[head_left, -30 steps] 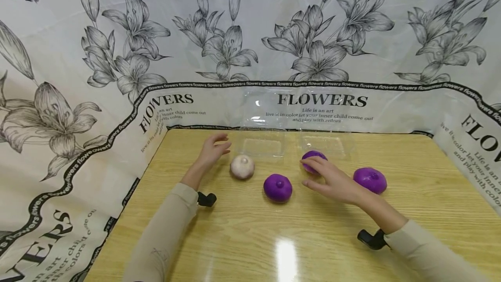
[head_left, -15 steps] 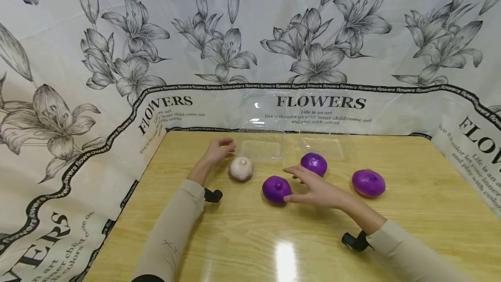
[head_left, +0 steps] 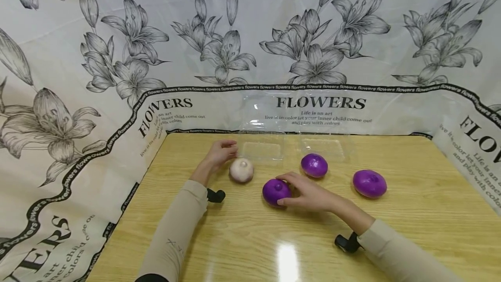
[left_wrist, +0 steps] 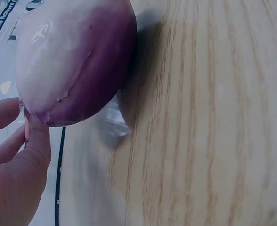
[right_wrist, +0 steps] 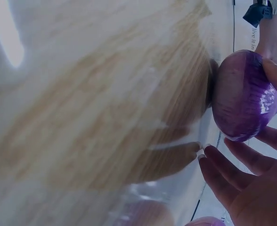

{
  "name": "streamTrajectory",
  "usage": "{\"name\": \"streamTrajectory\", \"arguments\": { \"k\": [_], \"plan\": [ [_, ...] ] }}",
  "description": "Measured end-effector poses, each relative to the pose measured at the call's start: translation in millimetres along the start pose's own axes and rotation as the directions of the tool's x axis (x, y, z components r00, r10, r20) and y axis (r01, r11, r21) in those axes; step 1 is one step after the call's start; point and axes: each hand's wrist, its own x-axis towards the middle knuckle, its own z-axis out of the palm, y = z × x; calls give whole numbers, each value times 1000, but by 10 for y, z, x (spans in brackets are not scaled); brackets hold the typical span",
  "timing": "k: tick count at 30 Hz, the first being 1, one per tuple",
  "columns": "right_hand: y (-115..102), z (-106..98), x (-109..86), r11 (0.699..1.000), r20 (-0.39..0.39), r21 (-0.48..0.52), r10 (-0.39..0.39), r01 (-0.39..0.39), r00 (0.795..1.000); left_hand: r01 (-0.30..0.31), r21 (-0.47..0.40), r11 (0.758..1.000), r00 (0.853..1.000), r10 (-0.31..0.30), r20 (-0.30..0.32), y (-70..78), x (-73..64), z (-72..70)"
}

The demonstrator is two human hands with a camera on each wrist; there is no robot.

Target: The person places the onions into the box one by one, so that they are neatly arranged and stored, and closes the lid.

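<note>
My right hand [head_left: 307, 193] has thumb and index finger on opposite sides of the front purple onion [head_left: 275, 192], which rests on the table. In the right wrist view, this purple onion [right_wrist: 242, 96] sits between thumb and index finger, the other fingers spread below. My left hand [head_left: 221, 154], its fingers loosely bent, is beside a whitish bulb with a purple tint [head_left: 241, 170]. The left wrist view shows that bulb [left_wrist: 77, 56] in front of the fingertips; whether they touch it, I cannot tell. Two more purple onions lie to the right, one nearer [head_left: 314, 165], one farther [head_left: 369, 183].
Clear plastic boxes with raised lids stand at the table's back edge, one on the left [head_left: 261, 150] and one on the right [head_left: 322, 148]. A flower-printed cloth [head_left: 219, 55] encloses the wooden table [head_left: 242, 238] behind and at the sides.
My right hand has moved left from the back purple onion to the front one and closed in around it. My left hand has shifted slightly right, nearer the whitish bulb.
</note>
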Motion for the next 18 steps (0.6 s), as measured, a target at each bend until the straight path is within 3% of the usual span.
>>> {"name": "streamTrajectory", "arguments": {
  "k": [3, 9, 18],
  "plan": [
    [0, 7, 15, 1000, 11, 23, 12, -12, 1000, 6, -7, 1000, 1000, -6, -12, 0, 3, 3],
    [-3, 25, 22, 985, 52, 165, 52, -60, 997, 11, -13, 1000, 999, -12, -33, -19, -9, -1],
    [-12, 12, 18, 973, 51, 219, 66, -76, 997, -1, -22, 1000, 999, 0, -42, -18, -6, 5]
  ]
}}
